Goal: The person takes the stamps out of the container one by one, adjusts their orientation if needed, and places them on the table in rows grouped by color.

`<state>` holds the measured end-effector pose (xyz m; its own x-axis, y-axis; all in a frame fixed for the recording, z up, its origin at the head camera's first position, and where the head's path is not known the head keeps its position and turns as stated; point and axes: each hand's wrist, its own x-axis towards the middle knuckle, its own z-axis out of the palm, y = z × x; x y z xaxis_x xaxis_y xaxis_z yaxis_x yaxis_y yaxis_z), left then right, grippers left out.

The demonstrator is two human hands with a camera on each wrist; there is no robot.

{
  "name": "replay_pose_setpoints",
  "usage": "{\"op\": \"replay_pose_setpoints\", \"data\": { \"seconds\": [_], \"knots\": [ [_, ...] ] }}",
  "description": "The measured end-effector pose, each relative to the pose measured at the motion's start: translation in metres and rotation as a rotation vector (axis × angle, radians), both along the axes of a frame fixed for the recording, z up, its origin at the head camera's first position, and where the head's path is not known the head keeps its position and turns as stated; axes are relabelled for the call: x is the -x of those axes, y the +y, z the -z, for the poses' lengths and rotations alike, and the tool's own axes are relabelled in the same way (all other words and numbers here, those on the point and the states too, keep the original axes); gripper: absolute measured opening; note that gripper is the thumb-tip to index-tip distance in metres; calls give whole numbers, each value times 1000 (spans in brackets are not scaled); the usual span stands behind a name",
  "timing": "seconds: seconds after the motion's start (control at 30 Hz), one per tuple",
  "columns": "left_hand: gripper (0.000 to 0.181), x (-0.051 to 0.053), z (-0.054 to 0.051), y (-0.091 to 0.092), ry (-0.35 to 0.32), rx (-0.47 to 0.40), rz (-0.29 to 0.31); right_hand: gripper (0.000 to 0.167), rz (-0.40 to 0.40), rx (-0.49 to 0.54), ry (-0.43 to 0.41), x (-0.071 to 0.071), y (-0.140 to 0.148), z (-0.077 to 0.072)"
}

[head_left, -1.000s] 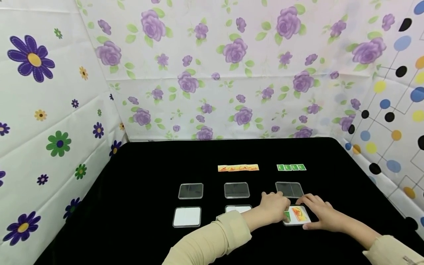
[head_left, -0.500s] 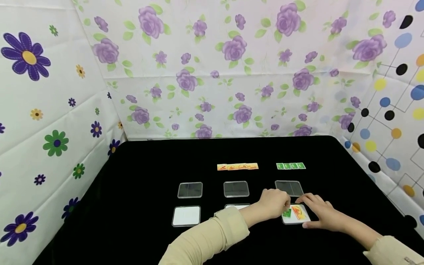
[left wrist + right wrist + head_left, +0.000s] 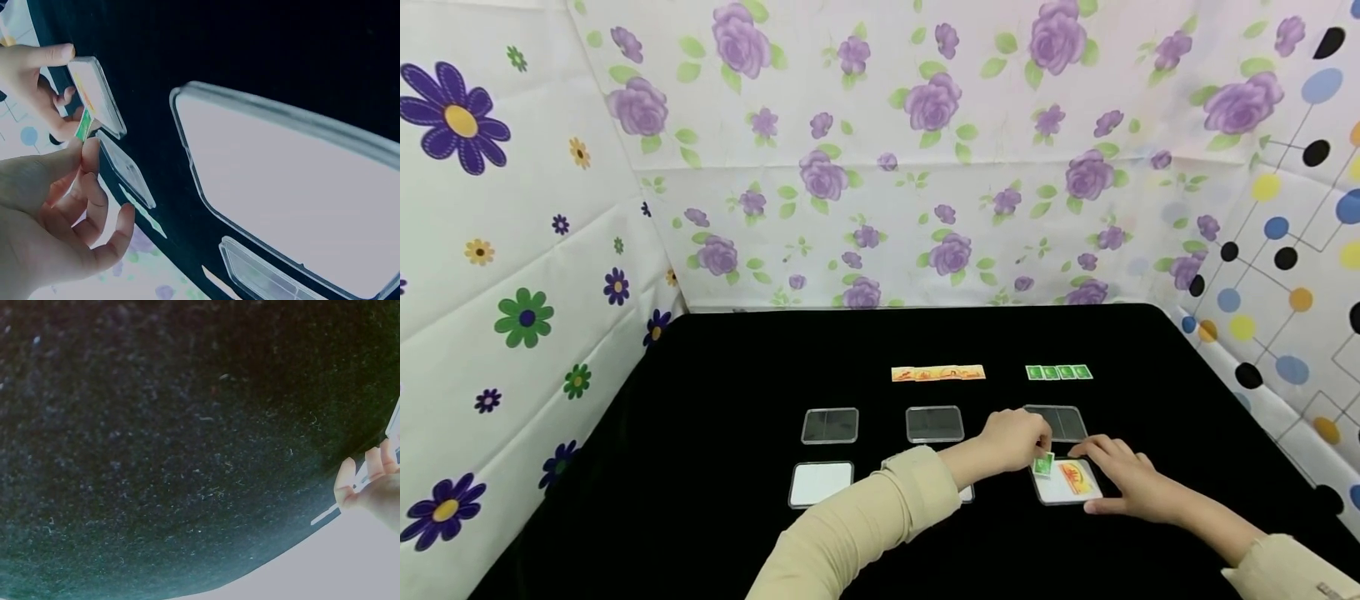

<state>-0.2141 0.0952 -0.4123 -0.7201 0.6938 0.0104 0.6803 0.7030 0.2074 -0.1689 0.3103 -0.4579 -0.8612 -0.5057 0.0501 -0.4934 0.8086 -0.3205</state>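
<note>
My left hand [image 3: 1011, 439] pinches a small green picture card [image 3: 1043, 464] between thumb and index finger. In the left wrist view this green card [image 3: 84, 124] stands tilted at the edge of a shallow clear case [image 3: 100, 97]. The case [image 3: 1052, 493] has a white inside, and a yellow-orange picture card [image 3: 1075, 478] lies on its right half. My right hand [image 3: 1138, 483] holds the case at its right side, thumb at the near corner and fingers at the far corner. In the right wrist view only part of a hand [image 3: 375, 487] shows at the right edge.
Behind the cases lie clear lids [image 3: 831, 426], [image 3: 934, 425] and a third lid [image 3: 1066, 423]. Another white-filled case [image 3: 822, 484] sits at left; the middle one is mostly covered by my left sleeve [image 3: 880, 508]. Farther back are a yellow-orange card row [image 3: 937, 373] and a green card row [image 3: 1059, 372].
My left hand has lifted from the case's left half and moved back and slightly left, taking the green card with it. The right hand stays at the case.
</note>
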Motion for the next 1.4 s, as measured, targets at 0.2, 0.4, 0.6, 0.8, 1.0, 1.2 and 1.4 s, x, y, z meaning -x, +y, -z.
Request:
{"op": "replay_pose_setpoints", "data": {
  "seconds": [0.2,0.4,0.6,0.8,1.0,1.2,1.4],
  "knots": [
    [11,7,-2,-2,20,-20,-29,65,10,-5,-5,1,-1,0],
    [13,12,-2,-2,39,-22,-69,65,25,-14,-23,-2,-1,1],
    [14,18,-3,-4,22,-52,-125,65,45,-28,-21,-3,0,2],
    [19,26,-7,-8,6,-92,-135,65,49,-27,-30,-3,-1,2],
    [21,38,-8,-9,-15,-106,-172,64,47,-31,-33,-3,-3,1],
    [21,46,-9,-11,-22,-118,-199,64,48,-13,-10,-6,-3,4],
    [19,56,-9,-9,-43,-119,-249,63,56,2,21,-7,-4,2]
  ]
}}
